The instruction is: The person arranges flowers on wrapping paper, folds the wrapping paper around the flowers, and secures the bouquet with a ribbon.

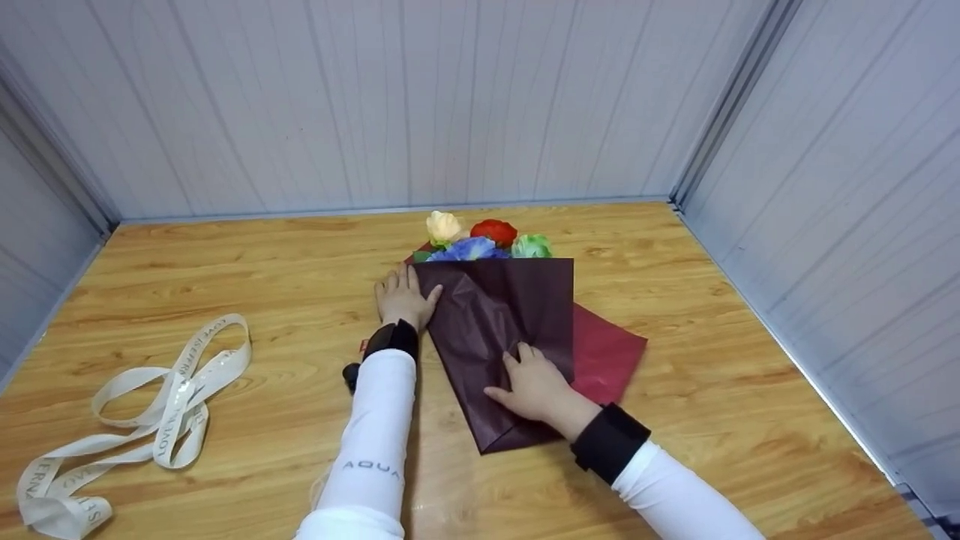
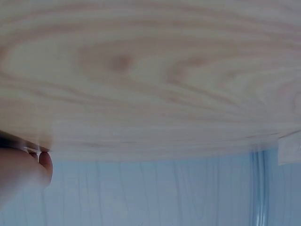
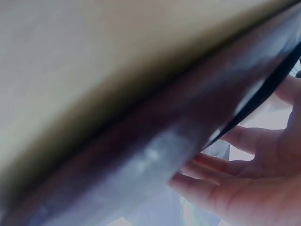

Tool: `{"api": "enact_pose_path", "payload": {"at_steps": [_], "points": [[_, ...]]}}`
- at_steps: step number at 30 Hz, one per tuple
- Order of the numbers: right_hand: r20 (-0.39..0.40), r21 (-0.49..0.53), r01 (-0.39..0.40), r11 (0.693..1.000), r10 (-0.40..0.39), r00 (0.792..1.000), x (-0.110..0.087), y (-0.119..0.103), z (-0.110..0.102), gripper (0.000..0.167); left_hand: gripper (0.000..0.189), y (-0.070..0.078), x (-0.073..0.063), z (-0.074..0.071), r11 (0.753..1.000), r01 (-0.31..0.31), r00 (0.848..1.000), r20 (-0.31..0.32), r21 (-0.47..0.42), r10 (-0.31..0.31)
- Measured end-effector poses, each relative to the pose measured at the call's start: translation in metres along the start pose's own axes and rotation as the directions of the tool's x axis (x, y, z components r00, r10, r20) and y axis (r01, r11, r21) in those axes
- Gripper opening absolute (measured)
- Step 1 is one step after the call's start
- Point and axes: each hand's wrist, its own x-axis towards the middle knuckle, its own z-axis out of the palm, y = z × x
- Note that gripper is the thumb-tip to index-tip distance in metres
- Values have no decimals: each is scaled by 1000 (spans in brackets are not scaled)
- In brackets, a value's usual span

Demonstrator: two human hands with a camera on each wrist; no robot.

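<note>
While ribbon (image 1: 176,397) lies at left, the left hand (image 1: 403,301) rests released, fingers straight, on the left edge of the bouquet (image 1: 472,330), mid-table (image 1: 292,300), long axis near-to-far, blooms (image 1: 471,248) toward the back wall (image 1: 360,112), right hand (image 1: 540,388) ungripped on its lower right.

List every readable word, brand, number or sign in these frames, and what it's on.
"AQUA": left sleeve, may continue round it.
"LOVE IS": upper loop of the pale ribbon; letters after it unclear.
"ERNA": same ribbon, lower left.
Ribbon's other lettering: too twisted or blurred to read.
Dark wrapping paper: no text visible.
</note>
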Motion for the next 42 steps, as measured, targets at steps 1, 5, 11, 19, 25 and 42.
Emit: {"api": "enact_pose_path", "payload": {"at_steps": [1,5,11,19,25,42], "points": [[5,5,2,1000,-2,1000,1,0,0,70,73,-1,1,0,1000,6,1000,-3,4,-6],[19,7,11,1000,-11,1000,3,0,2,71,64,-6,1,-1,1000,16,1000,-23,-6,-16],[32,3,10,1000,-10,999,4,-1,4,72,66,-6,-9,3,998,-41,999,-28,-46,40],[0,-23,14,1000,-14,1000,8,7,-2,72,58,38,-35,7,769,-615,776,-40,175,630],[10,-47,17,999,-16,1000,8,10,2,70,52,72,-42,21,645,-747,664,127,162,737],[33,-70,41,997,-38,999,12,-5,6,71,55,93,-26,25,864,-450,892,158,225,423]]}}
